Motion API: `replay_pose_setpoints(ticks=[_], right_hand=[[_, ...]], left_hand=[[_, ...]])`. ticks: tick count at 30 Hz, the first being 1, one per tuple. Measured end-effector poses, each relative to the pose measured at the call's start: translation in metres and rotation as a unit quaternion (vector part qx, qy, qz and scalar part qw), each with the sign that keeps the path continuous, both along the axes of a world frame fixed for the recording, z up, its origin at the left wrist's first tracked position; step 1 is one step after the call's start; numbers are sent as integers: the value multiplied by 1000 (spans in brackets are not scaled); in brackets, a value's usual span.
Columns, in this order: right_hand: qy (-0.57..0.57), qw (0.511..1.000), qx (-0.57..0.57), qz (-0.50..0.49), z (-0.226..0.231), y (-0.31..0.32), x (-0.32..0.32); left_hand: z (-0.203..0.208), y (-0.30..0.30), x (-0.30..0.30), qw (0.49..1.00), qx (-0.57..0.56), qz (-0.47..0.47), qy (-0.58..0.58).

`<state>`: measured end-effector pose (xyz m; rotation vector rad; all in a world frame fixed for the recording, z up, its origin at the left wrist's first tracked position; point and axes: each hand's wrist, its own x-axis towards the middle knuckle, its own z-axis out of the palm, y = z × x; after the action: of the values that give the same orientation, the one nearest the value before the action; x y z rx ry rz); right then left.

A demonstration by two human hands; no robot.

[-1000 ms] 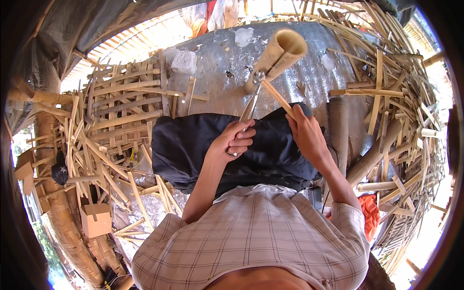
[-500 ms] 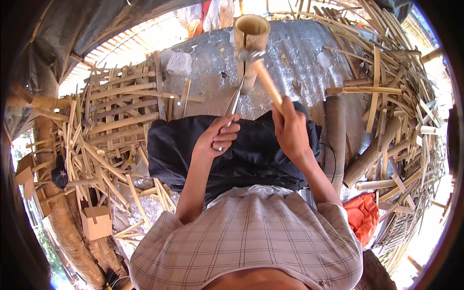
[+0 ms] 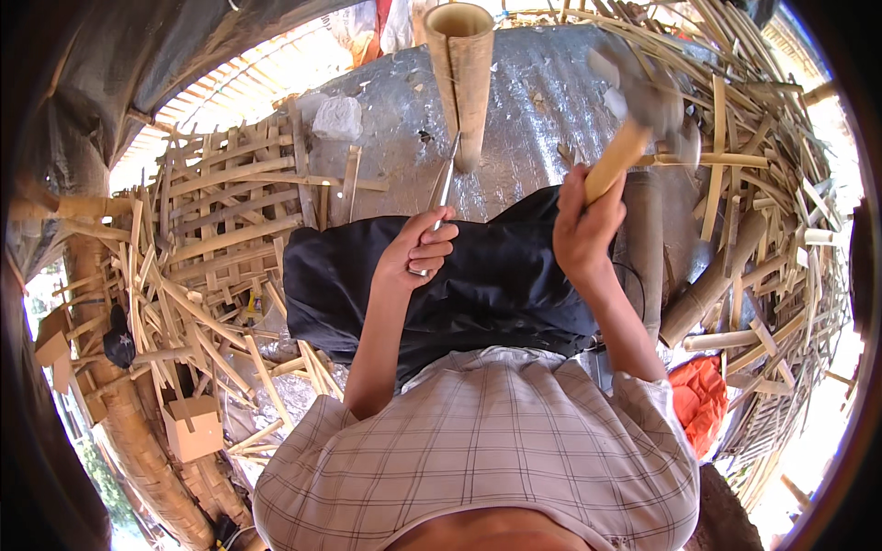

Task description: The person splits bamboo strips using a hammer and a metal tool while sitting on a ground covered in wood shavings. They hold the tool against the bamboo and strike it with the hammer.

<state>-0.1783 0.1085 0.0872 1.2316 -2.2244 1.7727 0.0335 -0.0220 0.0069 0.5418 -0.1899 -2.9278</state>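
My left hand (image 3: 418, 248) is closed round a slender pointed metal blade (image 3: 445, 184), its tip up against the lower left side of a bamboo tube (image 3: 473, 83). That tube stands upright on the grey sheet, its open mouth at the top, with a dark lengthwise split down its near left wall. Off to the right, my right hand (image 3: 588, 225) grips the wooden handle of a hammer (image 3: 617, 163). The hammer's head is smeared by motion and well apart from the tube. Whether the blade is a knife or a chisel I cannot make out.
Woven bamboo lattice (image 3: 230, 184) and loose strips lie at the left. At the right are bamboo poles (image 3: 641, 248), a heap of strips (image 3: 781, 211) and orange cloth (image 3: 700, 399). A pale stone block (image 3: 338, 118) rests on the grey sheet (image 3: 533, 101). Dark cloth (image 3: 432, 312) covers my lap.
My right hand has swung the hammer away from the tube, up and to the right. My left hand keeps the blade in nearly the same place, and more of the tube shows.
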Motion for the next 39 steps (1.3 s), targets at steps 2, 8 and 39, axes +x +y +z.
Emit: replay_pose_setpoints(ticks=[2,8,39], right_hand=[[126,974,147,115,-59,4,-8],[89,960,228,133,-5,3,7],[0,978,169,122,-62,-29,5]], left_hand=[[-3,-2,-3,1000,-12,-3,-13],[-18,2,-3,997,-44,-6,-58],[-88,2,-29,993,-43,-20,-112]])
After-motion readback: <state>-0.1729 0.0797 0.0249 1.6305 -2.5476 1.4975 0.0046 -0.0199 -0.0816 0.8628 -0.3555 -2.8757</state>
